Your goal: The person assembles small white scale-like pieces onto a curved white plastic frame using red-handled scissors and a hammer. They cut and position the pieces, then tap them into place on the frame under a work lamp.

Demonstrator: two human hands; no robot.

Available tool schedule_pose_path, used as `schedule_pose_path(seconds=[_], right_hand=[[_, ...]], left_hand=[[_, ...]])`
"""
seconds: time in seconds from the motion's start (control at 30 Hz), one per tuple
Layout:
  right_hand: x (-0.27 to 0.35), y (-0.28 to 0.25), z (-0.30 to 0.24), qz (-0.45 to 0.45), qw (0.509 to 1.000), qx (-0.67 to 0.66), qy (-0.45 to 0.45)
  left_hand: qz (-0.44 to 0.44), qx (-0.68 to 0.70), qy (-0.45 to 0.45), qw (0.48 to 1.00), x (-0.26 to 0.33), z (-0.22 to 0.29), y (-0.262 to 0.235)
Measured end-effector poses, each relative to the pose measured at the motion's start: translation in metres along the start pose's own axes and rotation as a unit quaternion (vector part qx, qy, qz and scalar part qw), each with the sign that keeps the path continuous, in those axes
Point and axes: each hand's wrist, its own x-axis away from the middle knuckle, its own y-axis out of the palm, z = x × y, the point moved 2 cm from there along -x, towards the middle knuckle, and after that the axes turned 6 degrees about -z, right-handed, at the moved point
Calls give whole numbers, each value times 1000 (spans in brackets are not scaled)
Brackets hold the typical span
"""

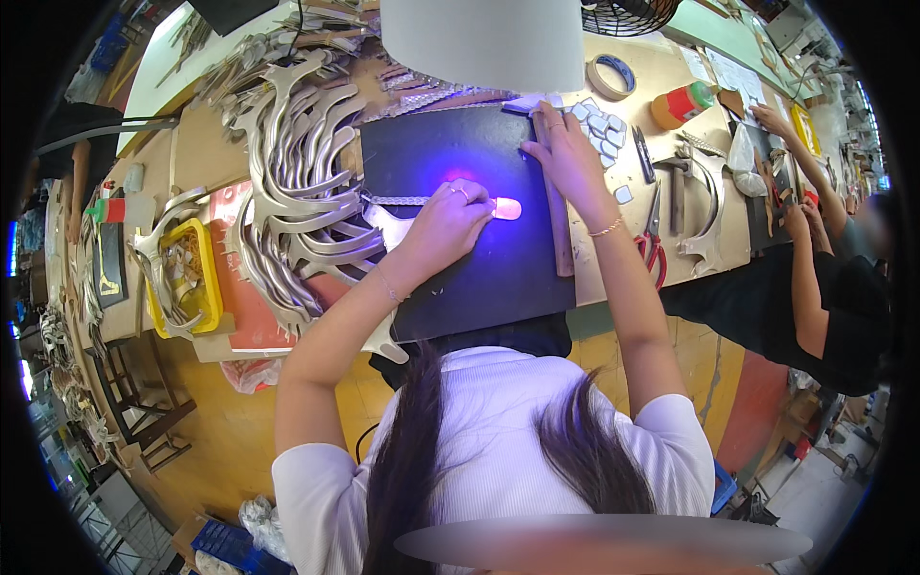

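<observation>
Under a violet-blue glow, my left hand (pixel 448 222) is closed around a silvery curved piece (pixel 388 222). Its rounded tip (pixel 506 208) shines pink beyond my fingers; the part inside my grip is hidden. Beneath it lies a black mat (pixel 450 287). My right hand (pixel 572 163) rests at the mat's right edge, thumb and forefinger stretched apart, over the upper end of a brown wooden strip (pixel 558 230). Close to those fingertips is a small pale piece (pixel 529 103). A white lamp housing (pixel 482 43) hangs above the far side of the mat.
Curved silvery parts (pixel 287 192) are heaped left of the mat, near a yellow tray (pixel 206 273). Rightward lie pale square tiles (pixel 602 132), a tape roll (pixel 611 77), a capped bottle (pixel 682 103), red-handled scissors (pixel 653 244) and a hammer (pixel 678 192). Another person's arm (pixel 810 287) works farther right.
</observation>
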Motion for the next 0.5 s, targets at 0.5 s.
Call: schedule_pose_path(seconds=[0.5], right_hand=[[129,-10,-49,-82,990,-114,-16]], left_hand=[[13,12,-28,999,6,5,9]])
